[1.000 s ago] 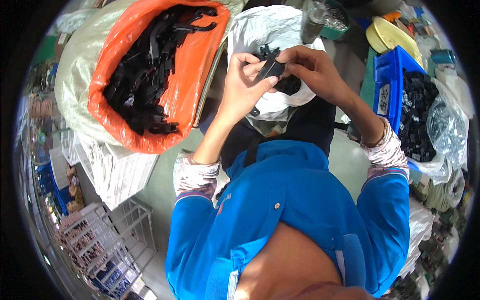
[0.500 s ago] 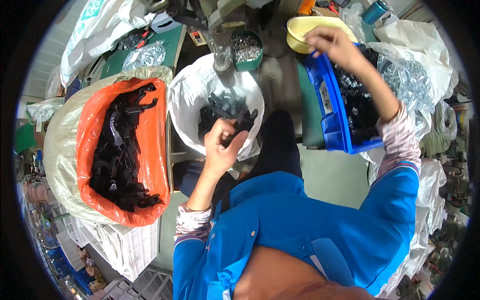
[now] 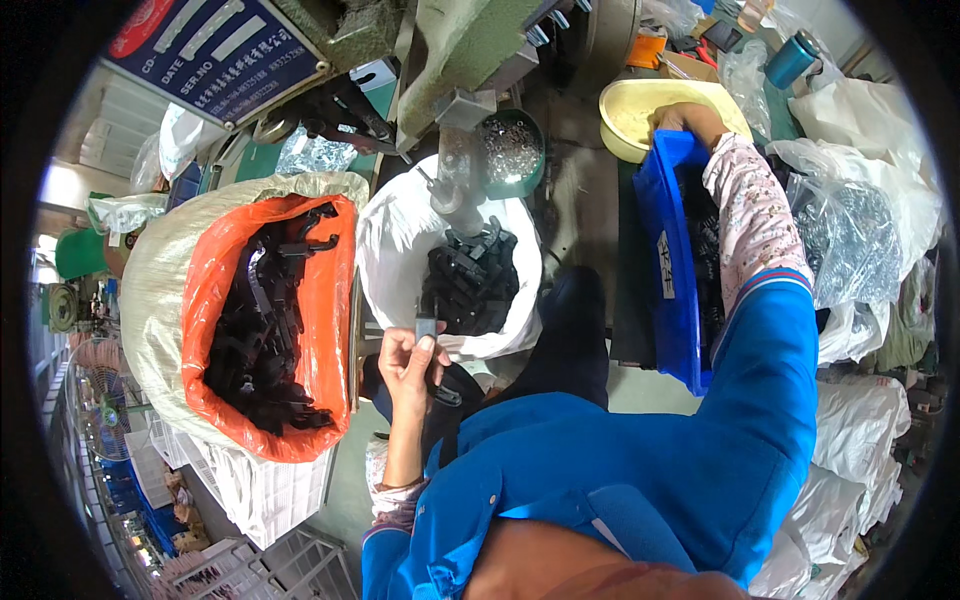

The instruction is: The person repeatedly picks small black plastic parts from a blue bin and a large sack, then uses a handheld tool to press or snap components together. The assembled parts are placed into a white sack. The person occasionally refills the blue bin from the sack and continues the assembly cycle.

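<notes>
My left hand [image 3: 405,368] grips a dark metal bracket [image 3: 427,322] in front of my body. One flat end of it points up past the fingers, and another end shows below the thumb. My right hand [image 3: 692,120] is inside the yellow basin [image 3: 622,137], its fingers hidden by the rim. Below that arm stands a blue bin [image 3: 655,290] of dark parts. Beyond my left hand is a white-lined container [image 3: 385,225] holding several black metal parts [image 3: 475,280].
An orange-lined sack [image 3: 338,290] full of black parts stands at the left. A green machine [image 3: 445,70] overhangs the far middle, beside a green tub [image 3: 515,165] of small shiny pieces. Clear plastic bags [image 3: 845,240] lie to the right, with a teal bottle [image 3: 790,60] behind.
My right hand has lowered into the yellow basin. My left hand has drawn the bracket back from over the white-lined container toward my body. The view has tilted farther up.
</notes>
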Available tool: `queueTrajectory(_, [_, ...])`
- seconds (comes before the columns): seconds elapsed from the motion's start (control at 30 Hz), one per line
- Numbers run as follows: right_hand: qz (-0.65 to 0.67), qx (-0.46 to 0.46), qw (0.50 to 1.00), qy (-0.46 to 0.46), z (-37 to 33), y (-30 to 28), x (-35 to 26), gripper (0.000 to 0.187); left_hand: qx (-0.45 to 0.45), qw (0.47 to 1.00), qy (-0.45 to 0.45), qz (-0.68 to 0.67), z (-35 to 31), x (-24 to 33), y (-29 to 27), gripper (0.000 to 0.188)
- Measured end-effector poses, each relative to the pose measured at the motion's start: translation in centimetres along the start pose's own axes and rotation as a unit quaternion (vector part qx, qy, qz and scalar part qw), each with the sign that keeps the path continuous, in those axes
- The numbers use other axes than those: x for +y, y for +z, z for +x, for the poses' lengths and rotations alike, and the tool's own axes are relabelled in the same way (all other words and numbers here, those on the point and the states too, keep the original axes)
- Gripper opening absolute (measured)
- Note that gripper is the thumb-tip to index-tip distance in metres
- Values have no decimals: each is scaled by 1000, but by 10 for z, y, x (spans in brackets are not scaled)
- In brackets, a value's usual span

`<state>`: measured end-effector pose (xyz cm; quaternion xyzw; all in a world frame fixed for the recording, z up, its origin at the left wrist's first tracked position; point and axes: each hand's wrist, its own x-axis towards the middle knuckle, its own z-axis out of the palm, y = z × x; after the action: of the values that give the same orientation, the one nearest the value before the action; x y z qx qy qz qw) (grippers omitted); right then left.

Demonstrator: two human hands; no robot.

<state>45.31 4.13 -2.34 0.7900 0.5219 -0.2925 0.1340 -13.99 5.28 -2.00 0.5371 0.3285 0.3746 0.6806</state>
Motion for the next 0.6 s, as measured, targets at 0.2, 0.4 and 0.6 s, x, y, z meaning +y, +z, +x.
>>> queueTrajectory(0.2, [123, 14, 962, -243, 11, -3, -11, 39, 56, 997, -8, -49, -8, -3, -4, 19])
queueTrajectory(0.4, [210, 180, 952, -130, 24, 6, 35, 14, 90, 994, 33, -58, 8, 14, -20, 18])
queueTrajectory(0.6, [329, 323, 882, -98, 15, -21, 61, 29, 184, 970, 70, 140, 6, 18, -95, 19])
